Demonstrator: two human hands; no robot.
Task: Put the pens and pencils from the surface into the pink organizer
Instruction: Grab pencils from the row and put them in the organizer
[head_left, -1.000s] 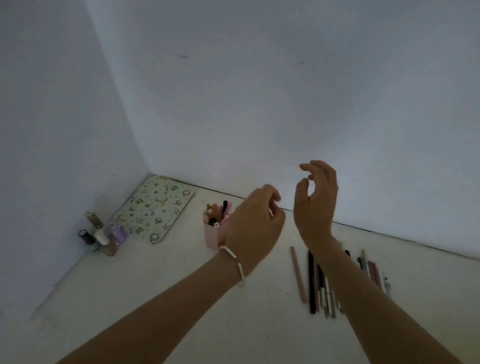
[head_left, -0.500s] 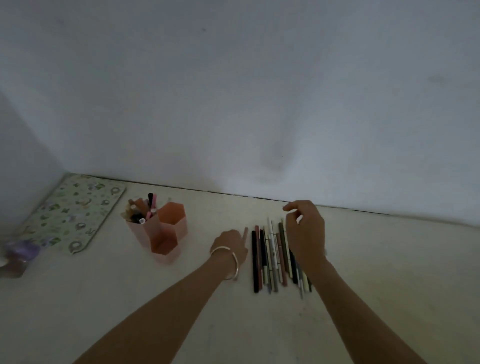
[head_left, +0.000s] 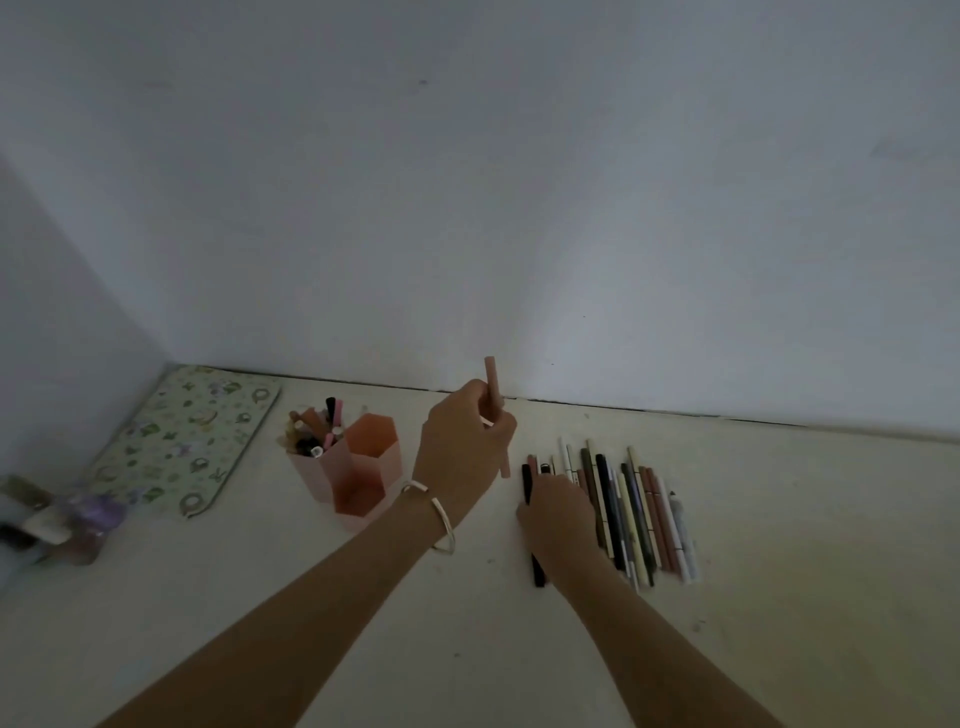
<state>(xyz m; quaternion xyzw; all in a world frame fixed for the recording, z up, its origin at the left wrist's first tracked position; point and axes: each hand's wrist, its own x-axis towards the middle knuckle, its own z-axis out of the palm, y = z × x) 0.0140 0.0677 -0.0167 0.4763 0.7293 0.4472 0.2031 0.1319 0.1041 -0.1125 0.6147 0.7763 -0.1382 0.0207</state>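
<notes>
A pink pencil (head_left: 492, 395) is held nearly upright in the closed grip of the left hand (head_left: 462, 447), with the pink organizer (head_left: 353, 467) just to its left, its front compartments open. The right hand (head_left: 558, 519) is laid fingers-down on the near end of the row of pens (head_left: 623, 514) lying lengthwise on the desk (head_left: 779, 571); whether one is pinched cannot be told.

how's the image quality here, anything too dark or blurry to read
Head view: dim and underexposed overall, with a paler patch on the wall. The bottles at the far left edge are smeared with blur. The pink pen in the left hand and the row of pens stay legible.
</notes>
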